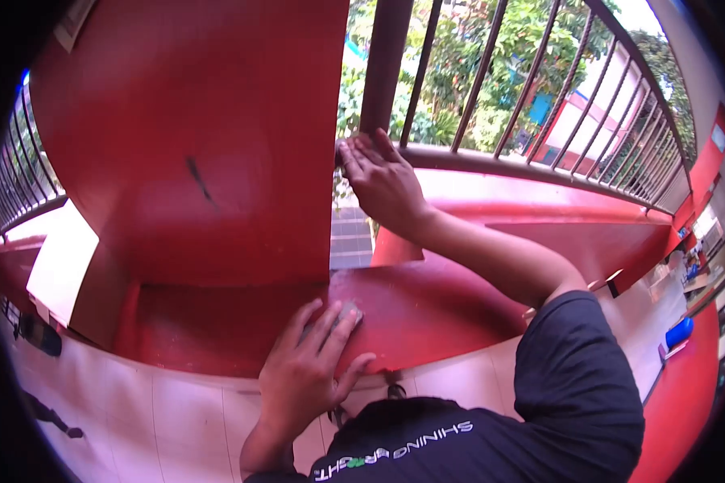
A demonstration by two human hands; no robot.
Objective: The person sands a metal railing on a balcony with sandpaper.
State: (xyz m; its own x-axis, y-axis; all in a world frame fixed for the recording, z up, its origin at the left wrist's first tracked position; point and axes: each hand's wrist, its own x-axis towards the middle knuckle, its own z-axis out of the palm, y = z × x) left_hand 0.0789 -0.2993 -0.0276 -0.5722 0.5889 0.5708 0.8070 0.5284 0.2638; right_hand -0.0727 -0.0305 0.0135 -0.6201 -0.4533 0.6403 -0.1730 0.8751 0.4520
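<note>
My left hand (302, 366) rests palm down over the red ledge (427, 302), its fingers stretched forward and the thumb apart. A small grey pad-like piece (351, 312) shows under its fingertips, pressed to the ledge; the fingers cover most of it. Higher up, my right hand (384, 181) reaches to the foot of a brown railing post (385, 72), beside the edge of the red pillar (209, 145). Its fingers are extended against the metal, with no object showing in them. A dark streak (197, 179) marks the pillar's face.
A barred railing (524, 165) curves off to the right above a low red wall (556, 245). Pale floor tiles (185, 410) lie below the ledge. Trees (467, 72) stand beyond the bars. A blue cylindrical object (679, 332) is at far right.
</note>
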